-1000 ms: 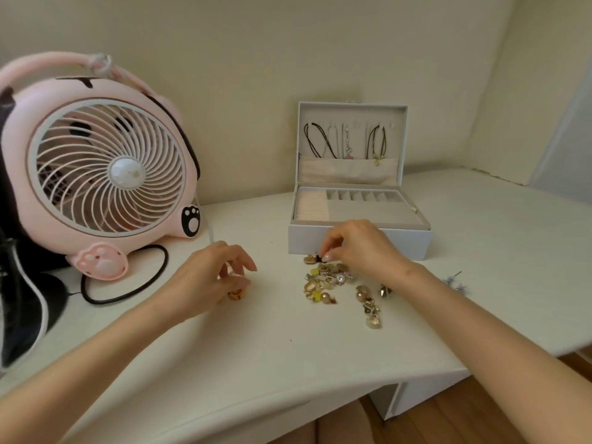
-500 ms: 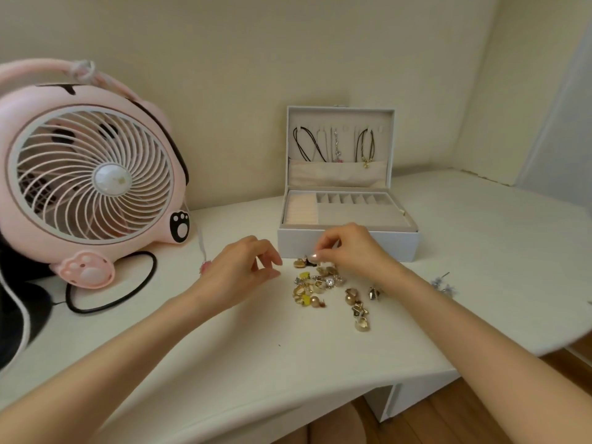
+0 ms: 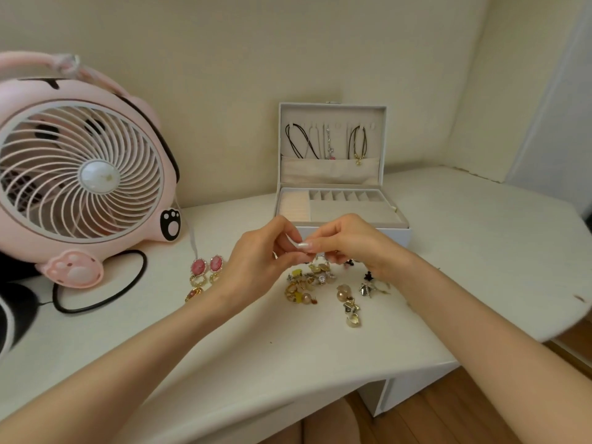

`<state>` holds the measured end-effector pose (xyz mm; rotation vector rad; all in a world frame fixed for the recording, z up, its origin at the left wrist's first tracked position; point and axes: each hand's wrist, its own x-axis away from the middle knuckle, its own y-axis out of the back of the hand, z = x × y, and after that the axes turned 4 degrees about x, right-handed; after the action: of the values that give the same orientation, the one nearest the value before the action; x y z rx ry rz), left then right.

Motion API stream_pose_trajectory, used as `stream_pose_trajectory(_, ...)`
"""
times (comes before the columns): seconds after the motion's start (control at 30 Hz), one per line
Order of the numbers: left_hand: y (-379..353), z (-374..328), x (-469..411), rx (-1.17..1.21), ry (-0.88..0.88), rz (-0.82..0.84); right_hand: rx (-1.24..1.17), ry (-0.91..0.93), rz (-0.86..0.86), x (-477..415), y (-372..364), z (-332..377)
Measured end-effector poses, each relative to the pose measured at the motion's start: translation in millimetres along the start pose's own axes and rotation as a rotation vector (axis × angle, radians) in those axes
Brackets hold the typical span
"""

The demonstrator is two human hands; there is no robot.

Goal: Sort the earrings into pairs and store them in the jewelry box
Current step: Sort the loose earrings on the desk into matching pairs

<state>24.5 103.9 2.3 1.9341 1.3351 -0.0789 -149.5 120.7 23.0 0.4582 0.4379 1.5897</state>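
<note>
At frame centre the left hand and right hand meet fingertip to fingertip, both pinching a tiny earring above the earring pile on the counter. A pink pair lies to the left, and the open jewelry box stands just behind.

You have a loose heap of gold, pearl and yellow earrings lying just before the open white jewelry box, with two pink drop earrings paired at the left.

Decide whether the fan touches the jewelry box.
Apart. The head view shows a wide strip of bare table between the fan and the jewelry box.
</note>
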Motion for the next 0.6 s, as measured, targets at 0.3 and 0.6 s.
stream_pose_trajectory(0.3,0,5,-4,0.014,0.041,-0.019,-0.027,0.035,-0.143,14,29,-11)
stream_pose_trajectory(0.6,7,5,5,0.051,0.095,0.022,0.092,0.018,-0.211,25,45,-39)
